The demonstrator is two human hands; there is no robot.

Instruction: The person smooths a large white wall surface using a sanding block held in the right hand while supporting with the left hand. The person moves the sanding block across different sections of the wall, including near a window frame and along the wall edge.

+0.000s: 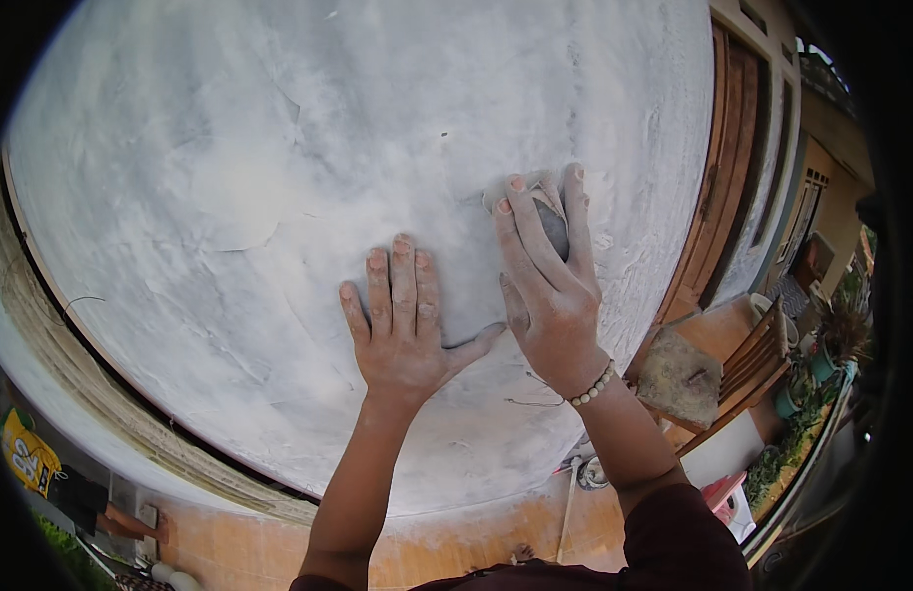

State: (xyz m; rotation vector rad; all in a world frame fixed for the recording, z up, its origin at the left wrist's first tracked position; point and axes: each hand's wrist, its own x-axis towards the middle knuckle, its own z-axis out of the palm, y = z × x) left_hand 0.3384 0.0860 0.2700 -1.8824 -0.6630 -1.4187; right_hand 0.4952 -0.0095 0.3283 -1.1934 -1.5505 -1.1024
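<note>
A wide wall (279, 148) coated in patchy white and grey plaster stands in front of me, with faint cracks and rough streaks. My left hand (402, 330) lies flat against it, fingers up and thumb stretched to the right, holding nothing. Higher and to the right, my right hand (553, 291) presses a dusty, worn piece of sandpaper (552, 229) to the plaster. Its dark grey surface shows between the spread fingers, and a pale ragged edge sticks out past the fingertips. White dust covers both hands. A beaded bracelet (594, 382) circles my right wrist.
Right of the wall are a wooden door (722, 158), a stone-like slab (679, 374), a wooden bench (747, 379) and potted plants (843, 330). Below runs an orange tiled floor (249, 547). Another person in a yellow shirt (31, 455) is at the lower left.
</note>
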